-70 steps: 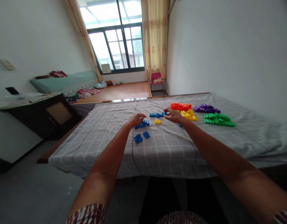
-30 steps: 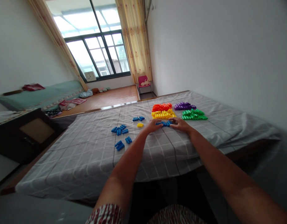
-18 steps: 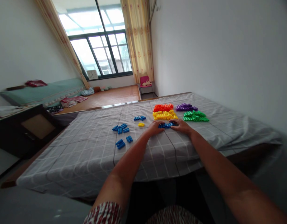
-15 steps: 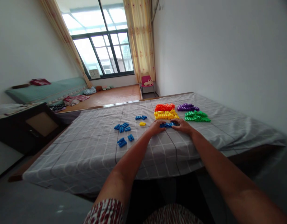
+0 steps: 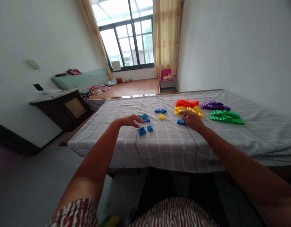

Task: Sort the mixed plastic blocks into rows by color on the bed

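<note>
My left hand [image 5: 130, 120] hovers with its fingers apart beside the loose blue tube-like plastic pieces [image 5: 142, 131] on the left of the table. More blue pieces [image 5: 144, 117] lie partly behind its fingers. Over a short row of blue pieces [image 5: 181, 122] is my right hand [image 5: 191, 119], fingers loosely spread and nothing seen in them; it hides part of the row. Just behind it is a stack of yellow pieces [image 5: 198, 111], with a red-orange stack [image 5: 187, 103] at its back. A small yellow piece [image 5: 162, 117] lies between my hands.
Purple pieces [image 5: 215, 105] and green pieces [image 5: 226, 116] are piled at the right. Further blue pieces [image 5: 160, 110] lie toward the back. A grey checked cloth [image 5: 159, 145] covers the table. A dark cabinet [image 5: 62, 116] stands to the left, a wall to the right.
My left hand has left the blue row and moved left to the loose blue pieces. My right hand stays by the row, lifted off it. The view has turned left.
</note>
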The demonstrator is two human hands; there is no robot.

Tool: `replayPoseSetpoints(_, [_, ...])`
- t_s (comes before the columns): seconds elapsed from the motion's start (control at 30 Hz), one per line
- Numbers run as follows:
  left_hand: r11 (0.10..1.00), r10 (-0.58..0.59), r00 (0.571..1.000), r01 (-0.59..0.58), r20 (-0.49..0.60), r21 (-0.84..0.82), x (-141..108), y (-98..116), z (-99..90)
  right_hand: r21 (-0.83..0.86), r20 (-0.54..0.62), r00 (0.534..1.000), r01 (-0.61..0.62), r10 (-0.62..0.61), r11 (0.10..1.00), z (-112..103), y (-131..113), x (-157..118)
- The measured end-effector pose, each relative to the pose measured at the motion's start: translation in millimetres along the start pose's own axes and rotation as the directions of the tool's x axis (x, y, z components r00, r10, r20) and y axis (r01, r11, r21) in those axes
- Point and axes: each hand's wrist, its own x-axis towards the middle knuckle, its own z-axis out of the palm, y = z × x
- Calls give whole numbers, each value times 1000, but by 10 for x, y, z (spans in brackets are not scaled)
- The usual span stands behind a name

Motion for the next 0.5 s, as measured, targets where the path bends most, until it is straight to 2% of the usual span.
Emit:
replayPoseSetpoints(0.03, [1000,-1,999,2,40,-30,-65,-29,10,53,103,990,90,-96,994,123,-206,59])
replayPoseSetpoints(0.07, [998,1,998,3,71,-58,-97,-45,38,121,192,960,185,-206,975,258,-409,112])
replayPoseSetpoints(0.13, [995,15,994,-5,104,-99,-88,-61,126,211,311,870,330,-383,920,542,-760,192])
replayPoseSetpoints(0.2, [994,24,995,-13,98,-109,-26,-80,217,253,384,796,397,-469,882,793,-989,244])
replayPoseSetpoints(0.23, [994,18,997,-9,80,-107,10,-93,257,261,407,776,408,-483,875,888,-1048,265])
replayPoseSetpoints(0.3, [992,-23,1000,26,21,-122,76,-122,326,261,448,756,400,-477,879,995,-1062,304])
replayPoseSetpoints(0.37, [977,-103,992,88,-68,-196,144,-143,398,239,485,752,376,-446,895,985,-972,342])
replayPoseSetpoints(0.43, [944,-187,966,126,-181,-307,238,-143,490,177,505,768,353,-393,919,885,-833,375])
replayPoseSetpoints(0.5, [920,-227,929,107,-291,-378,370,-113,600,81,496,808,322,-318,943,743,-693,393])
